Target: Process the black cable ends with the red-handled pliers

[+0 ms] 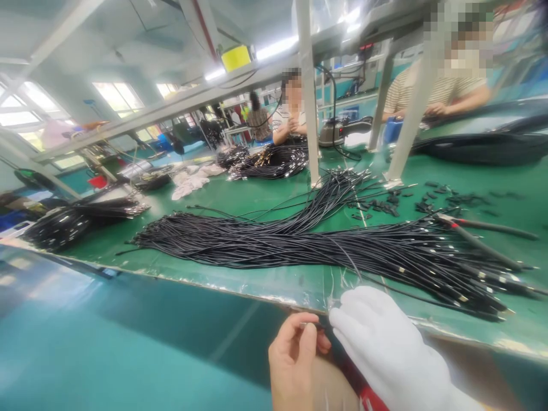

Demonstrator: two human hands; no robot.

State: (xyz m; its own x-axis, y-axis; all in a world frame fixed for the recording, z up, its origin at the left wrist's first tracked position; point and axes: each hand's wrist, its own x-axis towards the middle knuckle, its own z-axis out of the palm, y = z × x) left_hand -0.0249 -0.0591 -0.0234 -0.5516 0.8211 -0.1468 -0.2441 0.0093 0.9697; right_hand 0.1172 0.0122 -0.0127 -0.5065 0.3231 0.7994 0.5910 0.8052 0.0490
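Note:
My bare left hand [295,357] is at the bottom centre, below the table's near edge, its thumb and fingers pinched on a small dark piece that is mostly hidden. My right hand [385,348] wears a white glove and meets the left at that piece, fingers closed toward it. A thin black cable [349,260] runs from the hands up to a big heap of black cables [299,242] lying across the green table [257,200]. Whether the pinched piece belongs to that cable I cannot tell.
Small black sleeve pieces [385,202] lie scattered behind the heap. Further cable bundles lie at the left [72,222] and far centre [274,160]. White frame posts [308,97] stand on the table. Other people sit at work on the far side [291,108] and at the right [445,91].

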